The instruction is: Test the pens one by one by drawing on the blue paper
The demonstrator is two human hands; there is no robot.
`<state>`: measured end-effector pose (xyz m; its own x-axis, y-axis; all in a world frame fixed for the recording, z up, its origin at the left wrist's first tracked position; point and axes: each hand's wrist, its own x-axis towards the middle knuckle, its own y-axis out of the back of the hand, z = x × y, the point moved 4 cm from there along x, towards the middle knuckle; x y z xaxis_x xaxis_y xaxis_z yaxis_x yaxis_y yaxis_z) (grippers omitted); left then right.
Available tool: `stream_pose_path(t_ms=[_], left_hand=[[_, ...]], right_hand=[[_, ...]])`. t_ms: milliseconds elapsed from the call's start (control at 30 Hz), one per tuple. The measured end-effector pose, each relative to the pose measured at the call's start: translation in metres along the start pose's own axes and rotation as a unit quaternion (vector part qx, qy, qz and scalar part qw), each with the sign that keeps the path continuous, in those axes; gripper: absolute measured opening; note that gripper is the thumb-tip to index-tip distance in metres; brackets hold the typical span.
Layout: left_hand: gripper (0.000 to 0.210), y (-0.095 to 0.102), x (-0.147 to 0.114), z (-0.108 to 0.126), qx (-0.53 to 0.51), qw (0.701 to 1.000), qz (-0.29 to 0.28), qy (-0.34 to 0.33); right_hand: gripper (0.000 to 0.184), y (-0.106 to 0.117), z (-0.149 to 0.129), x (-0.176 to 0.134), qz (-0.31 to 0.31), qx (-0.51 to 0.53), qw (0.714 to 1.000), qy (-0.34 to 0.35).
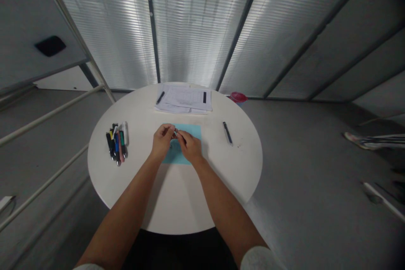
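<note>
Over a light blue sheet (193, 129) on the round white table, my two hands meet with fingertips close together. My left hand (163, 138) is closed in a pinch at the sheet's left side. Opposite it, my right hand (190, 143) pinches too, its thumb and fingers touching the same small spot. Something tiny shows between the fingertips, too small to name. A few small dark marks or bits lie on the sheet just below the fingers. To the right, apart from my hands, rests a dark pen (227, 133).
Several pens and markers (117, 143) lie in a bunch on the table's (177, 202) left. A stack of papers (183, 99) with a black pen (160, 97) on it lies at the far edge. Tiny reddish bits lie near the right pen. Behind stands a red basket (238, 97).
</note>
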<state>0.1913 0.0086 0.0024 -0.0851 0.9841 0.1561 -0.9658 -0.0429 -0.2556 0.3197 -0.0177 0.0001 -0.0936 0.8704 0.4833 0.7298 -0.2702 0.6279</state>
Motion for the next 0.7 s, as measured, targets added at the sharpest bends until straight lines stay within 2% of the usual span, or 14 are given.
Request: stream_pose_path(t_ms=[400,700], left_hand=[[0.026,0.0042,0.0027,-0.0009,-0.002,1.0,0.013,0.0],[0.027,0.0022,0.0029,0.0014,0.0,1.0,-0.003,0.003]], right_hand=[[0.035,-0.0023,-0.0004,-0.0009,-0.013,-0.011,1.0,0.009],[0.033,-0.0013,-0.0035,-0.001,0.004,-0.026,0.999,0.018]])
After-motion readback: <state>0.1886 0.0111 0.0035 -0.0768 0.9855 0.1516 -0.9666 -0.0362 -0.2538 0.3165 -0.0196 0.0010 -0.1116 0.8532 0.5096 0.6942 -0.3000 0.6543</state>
